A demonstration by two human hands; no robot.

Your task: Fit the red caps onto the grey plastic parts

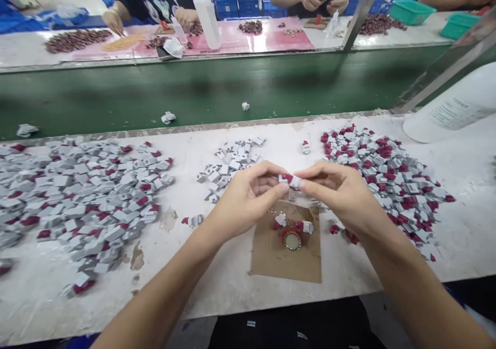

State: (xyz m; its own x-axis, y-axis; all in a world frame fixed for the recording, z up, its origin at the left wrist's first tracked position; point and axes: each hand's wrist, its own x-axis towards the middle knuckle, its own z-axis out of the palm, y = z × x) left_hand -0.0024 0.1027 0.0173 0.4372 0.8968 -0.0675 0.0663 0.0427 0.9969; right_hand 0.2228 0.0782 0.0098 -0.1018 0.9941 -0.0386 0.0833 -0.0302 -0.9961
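Note:
Between the fingertips of both hands is a small grey and dark-red plastic part point(287, 179). My left hand point(251, 194) pinches its left end, and my right hand point(335, 186) pinches the right end. Below them lies a brown cardboard piece point(287, 266) carrying a bottle cap point(292, 240) with a pale inside and a red and metallic rim. Two more grey and red parts point(307, 227) rest on the cardboard near that cap. Just beyond my left hand is a small pile of plain grey parts point(232, 163).
A wide heap of grey and red parts point(89, 199) covers the left; another heap point(380, 173) lies right. A large white bottle point(453, 103) leans in at right. Past the green belt point(194, 85), other people work at a table with a white squeeze bottle point(208, 18).

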